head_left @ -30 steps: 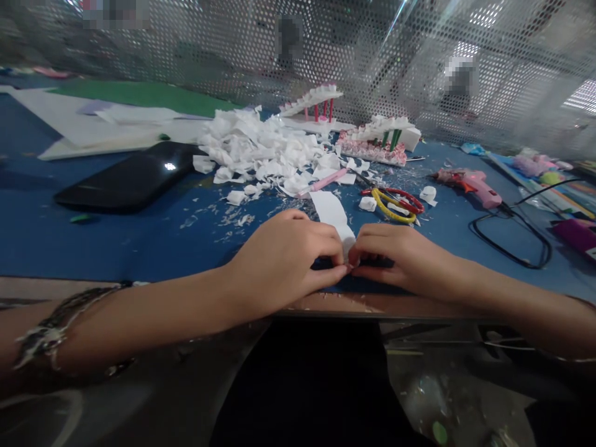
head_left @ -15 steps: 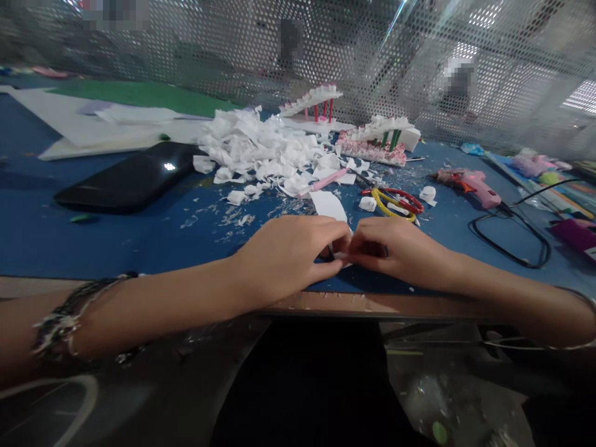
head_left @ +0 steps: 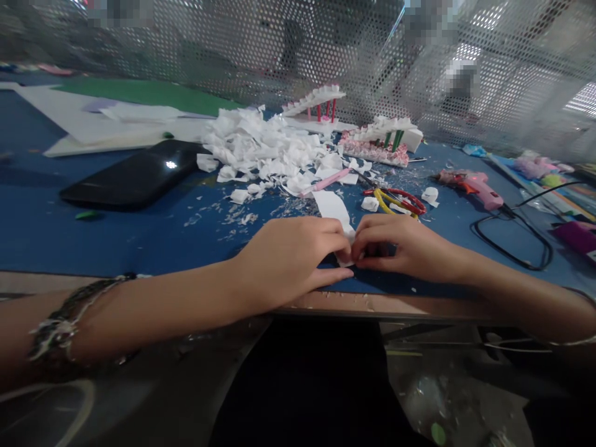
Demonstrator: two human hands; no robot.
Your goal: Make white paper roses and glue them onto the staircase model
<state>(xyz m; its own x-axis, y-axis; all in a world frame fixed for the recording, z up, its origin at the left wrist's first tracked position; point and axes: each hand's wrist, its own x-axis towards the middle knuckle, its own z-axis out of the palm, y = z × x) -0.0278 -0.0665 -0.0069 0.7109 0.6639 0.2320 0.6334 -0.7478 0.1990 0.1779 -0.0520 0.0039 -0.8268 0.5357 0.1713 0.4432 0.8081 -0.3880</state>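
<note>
My left hand and my right hand meet near the front edge of the blue table. Both pinch the near end of a white paper strip that runs away from me on the table. The fingertips of the two hands touch each other over the strip's end. A bracelet sits on my left wrist.
A heap of white paper scraps lies behind the strip, with a black phone to its left. Red-and-yellow scissors, a pink glue gun with a black cord, and two small paper models stand to the right. A perforated metal screen closes the back.
The hands stay together on the strip's end; fingers have shifted slightly, working the paper. The view has moved a little.
</note>
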